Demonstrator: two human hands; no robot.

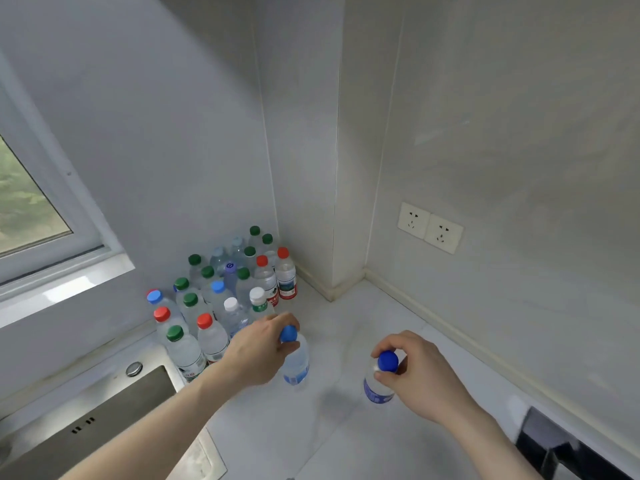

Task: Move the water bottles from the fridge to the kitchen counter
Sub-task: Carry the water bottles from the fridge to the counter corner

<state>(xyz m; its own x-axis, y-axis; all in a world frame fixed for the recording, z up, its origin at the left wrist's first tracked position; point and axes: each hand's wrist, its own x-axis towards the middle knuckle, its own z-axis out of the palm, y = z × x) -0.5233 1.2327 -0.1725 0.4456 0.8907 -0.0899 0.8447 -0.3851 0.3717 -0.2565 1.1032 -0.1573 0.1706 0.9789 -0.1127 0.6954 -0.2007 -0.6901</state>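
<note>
Two clear water bottles with blue caps stand upright on the white kitchen counter (332, 427). My left hand (258, 351) grips the neck of the left blue-capped bottle (296, 367), just in front of a cluster of bottles. My right hand (415, 374) pinches the cap and neck of the right blue-capped bottle (377, 389), which stands apart in the open middle of the counter. Several more bottles (225, 292) with green, red, blue and white caps are packed together in the back left corner against the wall.
A steel sink (104, 420) lies at the lower left beside the bottle cluster. A window (27, 202) is in the left wall. Two wall sockets (429, 227) sit on the right wall. A black appliance edge (561, 445) shows at the lower right.
</note>
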